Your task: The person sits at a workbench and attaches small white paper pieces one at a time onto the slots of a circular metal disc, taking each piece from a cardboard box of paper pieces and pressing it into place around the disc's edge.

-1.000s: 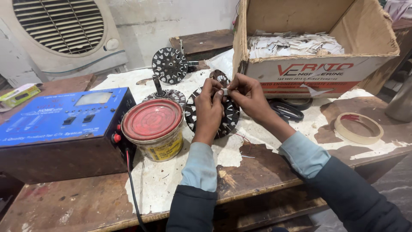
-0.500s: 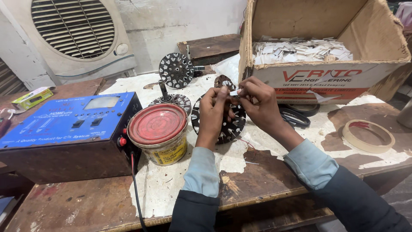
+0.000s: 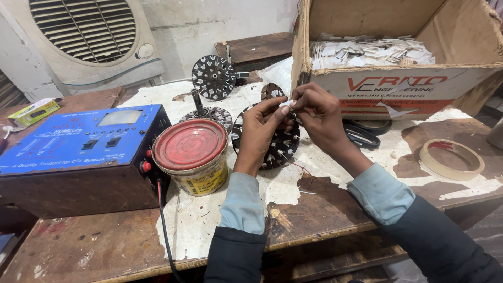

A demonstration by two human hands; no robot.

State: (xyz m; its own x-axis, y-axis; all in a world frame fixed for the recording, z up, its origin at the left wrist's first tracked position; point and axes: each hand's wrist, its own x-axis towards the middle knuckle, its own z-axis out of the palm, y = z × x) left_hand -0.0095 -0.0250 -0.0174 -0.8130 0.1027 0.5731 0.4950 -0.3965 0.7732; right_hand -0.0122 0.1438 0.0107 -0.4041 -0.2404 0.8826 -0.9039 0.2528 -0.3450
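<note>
From the head camera, both hands meet over a dark slotted metal disc (image 3: 275, 144) that stands tilted on the counter (image 3: 314, 204). The left hand (image 3: 259, 131) rests against the disc's face, its fingers (image 3: 272, 107) closed in a pinch on a small white strip (image 3: 285, 104) at the disc's upper edge. The right hand (image 3: 317, 112) comes in from the other side, and its fingers (image 3: 298, 97) are closed on the same strip, touching those of the left hand.

Just left of the disc stands a tin with a red lid (image 3: 191, 154), and beside that a blue meter box (image 3: 78, 152) with a black cable running down from it. Behind the tin lie two more slotted discs, one flat (image 3: 212, 112) and one upright (image 3: 213, 77). A cardboard box (image 3: 398, 86) holding white paper slips sits behind the right hand. A roll of tape (image 3: 451, 159) lies well apart to the right, and a fan grille (image 3: 84, 31) stands at the back left.
</note>
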